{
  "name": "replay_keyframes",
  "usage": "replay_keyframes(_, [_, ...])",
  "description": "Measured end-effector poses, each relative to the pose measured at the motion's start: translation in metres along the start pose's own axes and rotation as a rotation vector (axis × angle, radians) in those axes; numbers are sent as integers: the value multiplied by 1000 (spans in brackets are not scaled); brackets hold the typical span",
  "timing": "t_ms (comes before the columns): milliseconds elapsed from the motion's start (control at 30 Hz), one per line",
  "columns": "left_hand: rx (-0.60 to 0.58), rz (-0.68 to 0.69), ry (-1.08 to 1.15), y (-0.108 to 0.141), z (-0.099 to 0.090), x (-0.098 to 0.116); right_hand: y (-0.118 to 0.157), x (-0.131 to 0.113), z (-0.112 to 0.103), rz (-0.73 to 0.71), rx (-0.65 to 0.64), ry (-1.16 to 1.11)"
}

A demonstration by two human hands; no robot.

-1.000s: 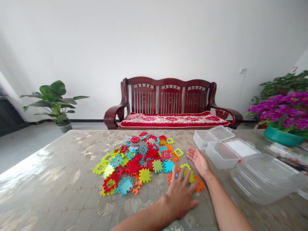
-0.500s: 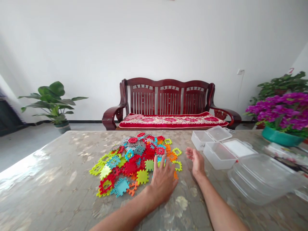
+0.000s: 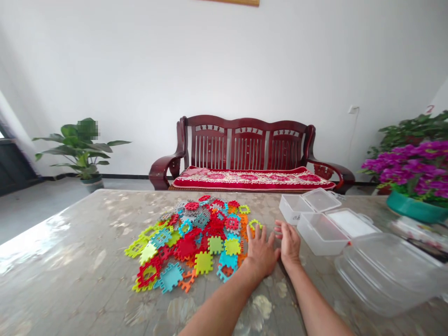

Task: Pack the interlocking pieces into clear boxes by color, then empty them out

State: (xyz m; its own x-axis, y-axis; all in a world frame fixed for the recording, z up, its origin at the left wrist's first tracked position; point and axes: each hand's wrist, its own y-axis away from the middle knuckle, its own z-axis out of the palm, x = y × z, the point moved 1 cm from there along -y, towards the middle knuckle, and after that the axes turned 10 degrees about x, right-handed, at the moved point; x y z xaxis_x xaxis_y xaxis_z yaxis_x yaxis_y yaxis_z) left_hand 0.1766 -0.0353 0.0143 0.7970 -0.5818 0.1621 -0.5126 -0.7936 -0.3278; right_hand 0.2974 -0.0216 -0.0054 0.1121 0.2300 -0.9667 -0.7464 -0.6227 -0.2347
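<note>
Flat interlocking plastic pieces in red, blue, grey, orange and lime lie in a heap [image 3: 185,247] on the patterned table [image 3: 87,261]. My left hand [image 3: 262,249] rests palm down at the heap's right edge, fingers spread, next to a lime ring piece [image 3: 255,224] and orange pieces partly under its fingertips. Just right of it, my right hand [image 3: 290,242] stands on its side with the fingers loosely extended, holding nothing visible. The two hands are close together at the thumbs.
Two open clear boxes [image 3: 324,240] with lids stand at the right, beside a larger clear plastic container [image 3: 392,273]. A teal pot [image 3: 415,207] of purple flowers is at the far right. Behind the table is a wooden bench [image 3: 248,144].
My left hand has moved right, off the pieces at the heap's right side, towards my right hand. Lime and blue pieces it covered now show. The view has shifted slightly.
</note>
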Motion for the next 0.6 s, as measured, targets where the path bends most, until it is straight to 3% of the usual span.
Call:
replay_keyframes(400, [49, -23, -25, 42, -22, -49, -3, 9, 1, 39, -48, 38])
replay_keyframes(600, [32, 34, 17, 69, -37, -67, -4, 10, 0, 42, -44, 52])
